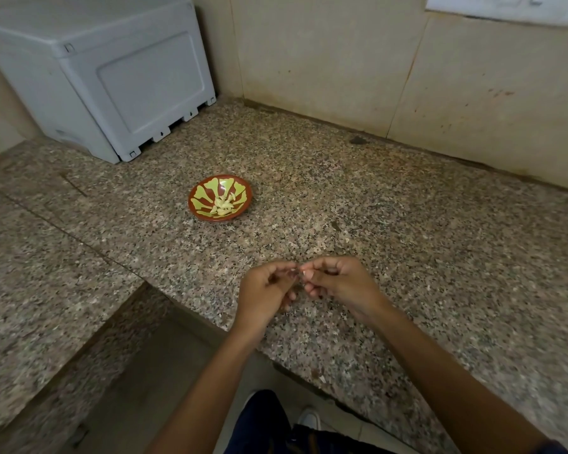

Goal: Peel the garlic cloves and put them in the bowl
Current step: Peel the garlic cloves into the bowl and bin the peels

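Head-camera view, looking down at a speckled granite counter (391,198) that meets a beige tiled wall (325,60) along its far edge. Both hands are raised just above the counter's near edge, fingertips meeting. The left hand (264,290) and the right hand (338,283) each have curled fingers pinching a very small pale piece between them, most likely a garlic clove (298,269) or a scrap of its skin; it is too small and too hidden by the fingers to say which, or how much skin remains.

Farther back, near the middle of the counter and well apart from the hands, sits a small red-brown bowl (240,209) painted with yellow-green petals. A little pile of pale peeled cloves (223,204) lies inside it. A grey plastic appliance (112,77) stands at the far left corner. A dark trouser leg and a white shoe show below the counter's near edge.

Judging by the pinch, the peeling step is in hand. The next move would call for pulling the last skin free, then reaching forward and left to drop the clove in the bowl
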